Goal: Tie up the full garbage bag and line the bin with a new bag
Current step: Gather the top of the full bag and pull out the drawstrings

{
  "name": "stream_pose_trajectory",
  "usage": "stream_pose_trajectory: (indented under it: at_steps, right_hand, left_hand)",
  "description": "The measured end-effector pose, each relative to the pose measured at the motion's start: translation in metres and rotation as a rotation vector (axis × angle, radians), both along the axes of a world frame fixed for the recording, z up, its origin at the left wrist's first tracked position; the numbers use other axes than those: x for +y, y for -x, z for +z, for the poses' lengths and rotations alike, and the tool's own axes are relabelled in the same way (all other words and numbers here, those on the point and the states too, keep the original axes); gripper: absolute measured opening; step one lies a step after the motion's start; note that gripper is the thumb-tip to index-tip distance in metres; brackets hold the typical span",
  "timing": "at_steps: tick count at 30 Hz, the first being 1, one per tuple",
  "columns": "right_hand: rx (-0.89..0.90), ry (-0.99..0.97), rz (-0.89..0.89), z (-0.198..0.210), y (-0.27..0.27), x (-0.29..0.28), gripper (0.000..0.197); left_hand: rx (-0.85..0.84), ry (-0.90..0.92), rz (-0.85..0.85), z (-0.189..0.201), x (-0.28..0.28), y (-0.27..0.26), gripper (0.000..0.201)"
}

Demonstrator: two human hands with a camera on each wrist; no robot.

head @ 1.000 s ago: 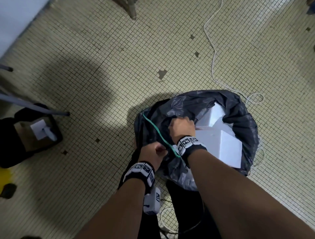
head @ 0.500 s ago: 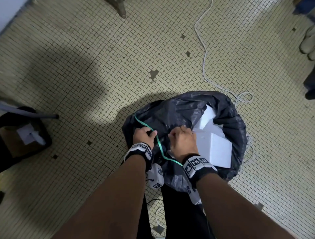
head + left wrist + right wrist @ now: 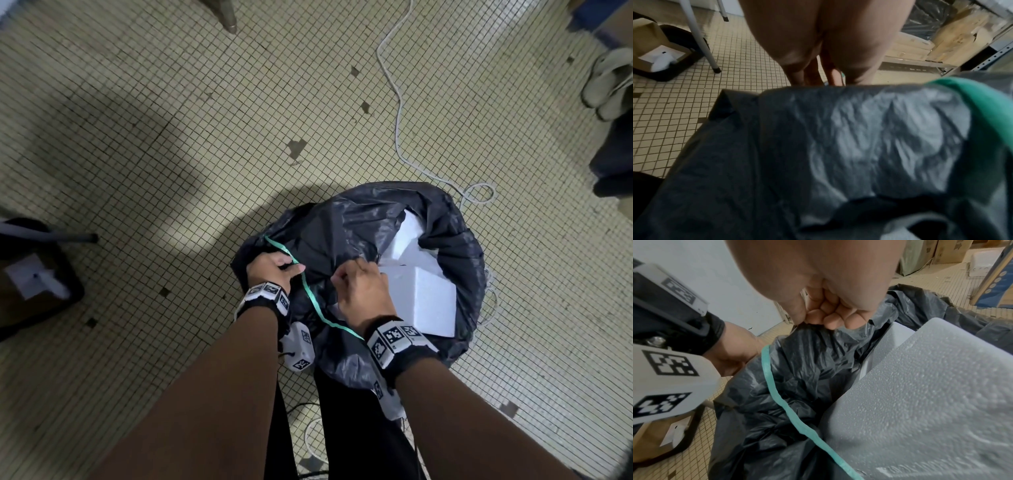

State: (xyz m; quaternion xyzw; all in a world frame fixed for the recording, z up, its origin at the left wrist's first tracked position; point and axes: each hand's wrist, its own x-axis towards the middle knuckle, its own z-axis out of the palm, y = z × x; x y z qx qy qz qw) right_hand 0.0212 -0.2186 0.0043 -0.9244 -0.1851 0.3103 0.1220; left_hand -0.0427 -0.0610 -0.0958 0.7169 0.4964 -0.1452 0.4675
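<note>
A full black garbage bag (image 3: pixel 359 219) sits in its bin on the tiled floor, with white foam blocks (image 3: pixel 419 294) showing at its open mouth. A green drawstring (image 3: pixel 310 291) runs along the near rim. My left hand (image 3: pixel 272 269) grips the bag's left rim and the drawstring. My right hand (image 3: pixel 359 291) pinches a fold of black plastic (image 3: pixel 818 331) at the middle of the rim, fingers curled. In the left wrist view the black bag (image 3: pixel 838 146) fills the frame, green drawstring (image 3: pixel 986 104) at the right. The bin itself is hidden by the bag.
A white cable (image 3: pixel 397 113) snakes over the floor behind the bag. A black tray with a cardboard box (image 3: pixel 30 281) lies at left beside a metal leg (image 3: pixel 51 236). Light shoes (image 3: pixel 606 82) and dark cloth sit at far right. My dark trouser legs (image 3: pixel 342 428) stand below.
My left hand has moved up from the near edge to the bag's left rim along the drawstring. My right hand has slid toward the foam blocks, still pinching plastic.
</note>
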Motion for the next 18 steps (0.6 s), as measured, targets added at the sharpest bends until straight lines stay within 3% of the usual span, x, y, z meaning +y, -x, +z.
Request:
stream_pose_trajectory:
  at_steps: [2,4,7,11,14,18]
  right_hand:
    - [0.002,0.008,-0.005,0.000,0.000,0.001,0.018]
    - [0.002,0.020,-0.008,0.001,0.000,0.003,0.018]
    - [-0.012,0.062,-0.023,0.004,0.001,0.008,0.018]
    - [-0.159,-0.017,-0.039,0.017,0.002,0.026,0.020]
    - [-0.230,-0.088,0.122,0.023,0.001,0.053,0.034]
    - [-0.131,0.188,0.380,0.015,-0.009,0.077,0.045]
  left_hand:
    - [-0.001,-0.001,0.016,0.000,0.002,0.001,0.017]
    - [-0.009,-0.002,0.060,0.000,0.002,0.005,0.026]
    - [-0.020,-0.019,0.107,0.004,0.002,0.018,0.021]
    - [-0.134,-0.079,0.183,0.020,-0.001,0.031,0.018]
    - [-0.239,-0.126,0.153,0.034,-0.006,0.039,0.011]
    - [-0.386,-0.183,0.094,0.048,-0.009,0.049,0.009]
